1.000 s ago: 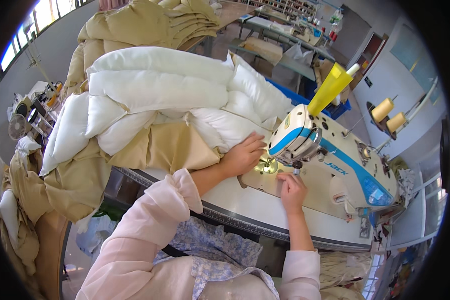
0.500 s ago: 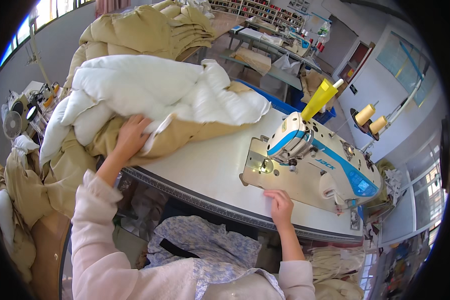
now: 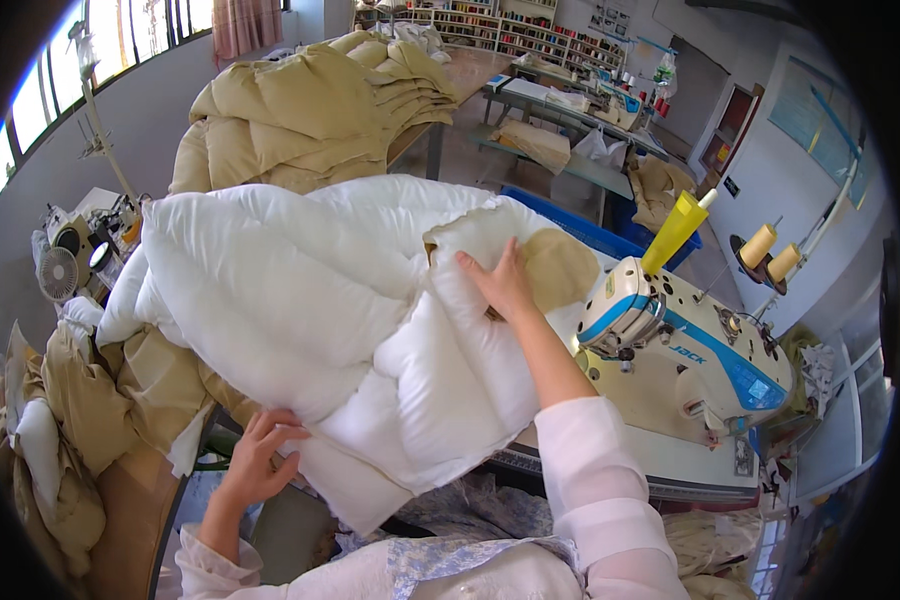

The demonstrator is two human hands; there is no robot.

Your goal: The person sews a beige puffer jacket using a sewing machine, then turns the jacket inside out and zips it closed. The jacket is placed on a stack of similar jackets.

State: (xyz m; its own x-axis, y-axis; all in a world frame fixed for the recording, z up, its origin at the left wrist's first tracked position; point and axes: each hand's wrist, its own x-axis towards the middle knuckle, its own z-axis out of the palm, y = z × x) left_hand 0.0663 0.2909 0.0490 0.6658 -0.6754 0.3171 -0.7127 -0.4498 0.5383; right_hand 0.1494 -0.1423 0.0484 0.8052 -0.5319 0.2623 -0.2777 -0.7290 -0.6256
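Observation:
A puffy white padded garment piece with a tan face spreads over the sewing table and hangs past its front edge. My left hand is at its near left edge, fingers bent and apart, fingertips against the white cloth. Farther right, my right hand rests on the white padding with thumb and fingers spread, beside a tan patch. Just right of the piece stands the white and blue sewing machine; its needle area is partly hidden.
Tan padded garments are heaped on a table behind, and more tan cloth hangs at the left. A blue bin stands beyond the table. Yellow thread cones sit on a stand at the right.
The white padded piece has been turned and pulled nearer, now covering much of the tabletop. My right hand has gone from the table edge up onto it; my left hand has come nearer.

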